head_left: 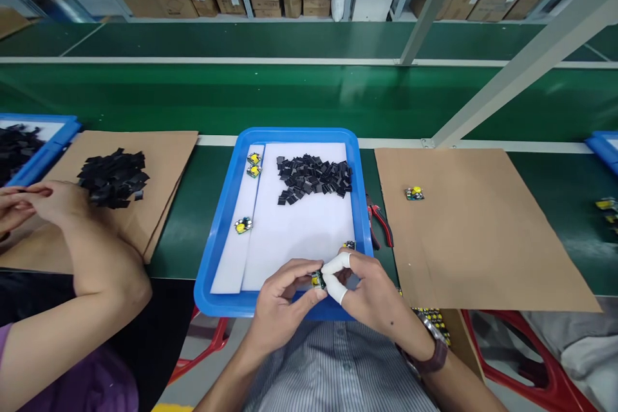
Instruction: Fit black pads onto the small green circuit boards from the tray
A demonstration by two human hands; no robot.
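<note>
Over the front edge of a blue tray (212, 251), my left hand (284, 302) pinches a small circuit board (317, 279) with a yellow part on it. My right hand (364, 286), white covers on its thumb and forefinger, closes on the board's right side. Whether a black piece is between those fingertips is too small to tell. Another board (349, 244) shows just beyond my right hand, partly hidden. A heap of small black pieces (313, 177) lies on the white sheet in the tray. Along the left side sit a pair of boards (253, 165) and a single board (243, 225).
Red-handled pliers (381, 225) lie right of the tray. A brown cardboard sheet (483, 225) bears one board (414, 193). At left, a co-worker's arm (96, 257) rests near a black heap (114, 177) on cardboard. A slanting metal post (516, 58) stands at the right; a green conveyor (241, 96) runs behind.
</note>
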